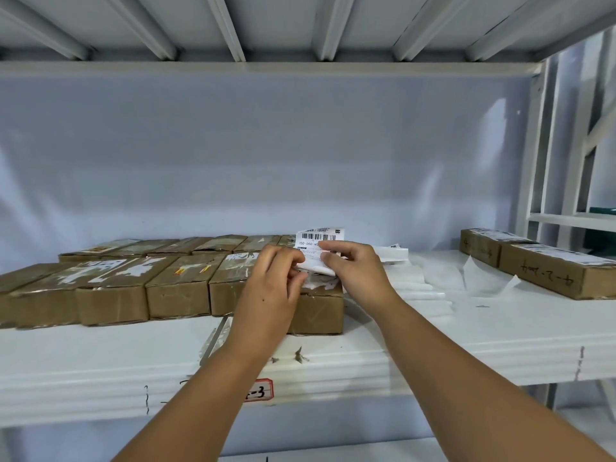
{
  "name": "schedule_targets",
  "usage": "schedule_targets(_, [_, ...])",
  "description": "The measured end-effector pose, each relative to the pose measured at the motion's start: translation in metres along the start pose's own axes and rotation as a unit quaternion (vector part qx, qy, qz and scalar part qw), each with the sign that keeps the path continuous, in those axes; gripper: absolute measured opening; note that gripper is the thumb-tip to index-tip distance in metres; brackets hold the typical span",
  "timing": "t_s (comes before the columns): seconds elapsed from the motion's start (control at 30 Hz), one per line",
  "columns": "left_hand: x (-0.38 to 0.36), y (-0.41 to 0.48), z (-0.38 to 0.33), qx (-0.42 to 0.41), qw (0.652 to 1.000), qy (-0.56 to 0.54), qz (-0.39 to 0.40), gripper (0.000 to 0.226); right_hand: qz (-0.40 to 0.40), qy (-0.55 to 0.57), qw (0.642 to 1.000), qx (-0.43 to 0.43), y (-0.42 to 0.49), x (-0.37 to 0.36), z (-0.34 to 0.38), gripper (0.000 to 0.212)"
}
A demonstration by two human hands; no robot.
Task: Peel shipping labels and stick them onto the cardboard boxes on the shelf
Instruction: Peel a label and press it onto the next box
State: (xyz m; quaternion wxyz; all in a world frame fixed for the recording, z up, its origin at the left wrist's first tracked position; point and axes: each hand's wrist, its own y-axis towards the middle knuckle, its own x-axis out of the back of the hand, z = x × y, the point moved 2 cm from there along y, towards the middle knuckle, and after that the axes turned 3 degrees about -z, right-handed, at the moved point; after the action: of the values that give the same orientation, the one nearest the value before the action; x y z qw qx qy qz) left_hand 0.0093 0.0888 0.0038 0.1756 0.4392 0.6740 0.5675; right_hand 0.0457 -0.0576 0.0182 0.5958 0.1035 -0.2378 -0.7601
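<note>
One label (318, 240), lower part hidden behind my fingers, print mostly unreadable; pinched between my left hand (276, 273) and right hand (358, 268) over a box (320, 311) on the shelf (466, 345); peeled backing sheets (430, 288) right, box rows (113, 295) left

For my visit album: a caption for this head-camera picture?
Left hand and right hand pinch a shipping label above cardboard boxes on a shelf.
</note>
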Motion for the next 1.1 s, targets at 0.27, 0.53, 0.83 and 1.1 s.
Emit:
schedule_targets(0.27, [0.006,-0.002,-0.004,-0.074,0.99,0.096,-0.071,0.022,0.01,0.098,0.995,-0.001,-0.003,0.005,0.011,0.025])
schedule_targets(0.53, [0.006,-0.001,-0.001,-0.032,0.995,0.069,-0.063,0.006,0.063,0.102,0.992,-0.046,-0.011,0.002,0.012,0.028])
schedule_targets(0.83, [0.005,-0.002,-0.005,-0.037,0.998,0.04,0.006,0.003,0.081,0.159,0.975,-0.132,-0.014,0.004,0.014,0.029])
schedule_targets(1.1, [0.003,0.0,0.001,-0.023,0.999,0.032,-0.012,0.012,0.1,0.08,0.986,-0.108,-0.009,0.002,0.007,0.025])
